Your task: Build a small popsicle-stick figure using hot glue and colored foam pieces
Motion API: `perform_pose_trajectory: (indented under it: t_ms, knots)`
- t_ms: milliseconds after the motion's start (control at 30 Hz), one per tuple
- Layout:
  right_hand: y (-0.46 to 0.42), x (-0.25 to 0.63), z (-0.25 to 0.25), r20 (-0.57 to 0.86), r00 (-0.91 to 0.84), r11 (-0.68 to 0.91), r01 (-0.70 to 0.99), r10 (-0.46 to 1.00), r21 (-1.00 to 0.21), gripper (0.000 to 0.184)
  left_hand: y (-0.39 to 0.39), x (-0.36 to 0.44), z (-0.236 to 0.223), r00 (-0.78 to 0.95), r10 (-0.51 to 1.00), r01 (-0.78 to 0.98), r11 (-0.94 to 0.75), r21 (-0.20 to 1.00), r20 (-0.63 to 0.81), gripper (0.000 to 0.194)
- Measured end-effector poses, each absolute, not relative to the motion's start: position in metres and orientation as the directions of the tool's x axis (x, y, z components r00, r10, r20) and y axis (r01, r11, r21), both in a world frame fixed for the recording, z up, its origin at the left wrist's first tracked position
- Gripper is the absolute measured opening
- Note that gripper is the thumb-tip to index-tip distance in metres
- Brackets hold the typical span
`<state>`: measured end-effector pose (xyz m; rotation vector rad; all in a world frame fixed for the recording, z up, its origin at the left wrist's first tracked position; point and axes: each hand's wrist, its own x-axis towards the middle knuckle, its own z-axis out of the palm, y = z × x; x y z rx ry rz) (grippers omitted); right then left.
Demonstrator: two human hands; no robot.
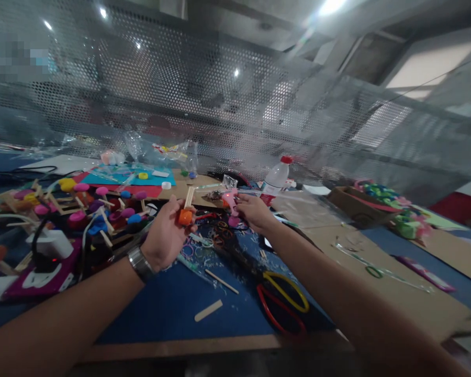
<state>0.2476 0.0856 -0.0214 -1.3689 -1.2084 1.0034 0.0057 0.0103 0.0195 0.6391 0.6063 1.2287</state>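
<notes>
My left hand [165, 233], with a metal watch on its wrist, is closed around a small piece made of wooden craft sticks [189, 197] with an orange bottle cap [186, 217] at its lower end. To its right, my right hand [255, 210] grips a small pink glue gun [231, 200] that shows a red light. A gap separates the glue gun from the stick piece. Below the hands, small rings and scraps [196, 246] litter the blue table. Scissors [284, 301] with a red and a yellow handle loop lie nearer to me.
Several stick pieces with coloured caps [102, 207] crowd the left, behind a purple power strip [43, 277]. Loose craft sticks [209, 310] lie in front. A red-capped plastic bottle [277, 178] stands at the back. A cardboard box [353, 204] sits right, before a perforated metal screen [204, 94].
</notes>
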Motion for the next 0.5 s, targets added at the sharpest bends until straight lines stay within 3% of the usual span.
perform_pose_trajectory:
  t_ms: [133,300,433,500]
  knots:
    - [0.080,0.254,-0.012,0.092,0.169,0.028,0.349,0.981,-0.937,0.034,0.012,0.006,0.021,0.200,0.975,-0.649,0.206,0.732,-0.097,0.028]
    - [0.042,0.266,0.000,0.167,0.111,0.070,0.592,0.980,-0.803,0.018,0.015,0.007,0.016,0.166,0.979,-0.609,0.196,0.769,-0.118,0.016]
    - [-0.009,0.268,0.021,0.148,-0.043,0.133,0.726,0.988,-0.675,0.005,0.015,0.008,0.012,0.169,0.979,-0.550,0.193,0.813,-0.118,0.009]
    - [-0.036,0.269,0.031,0.141,-0.186,0.233,0.824,0.972,-0.517,0.010,0.013,0.008,0.012,0.203,0.973,-0.512,0.204,0.835,-0.113,0.006]
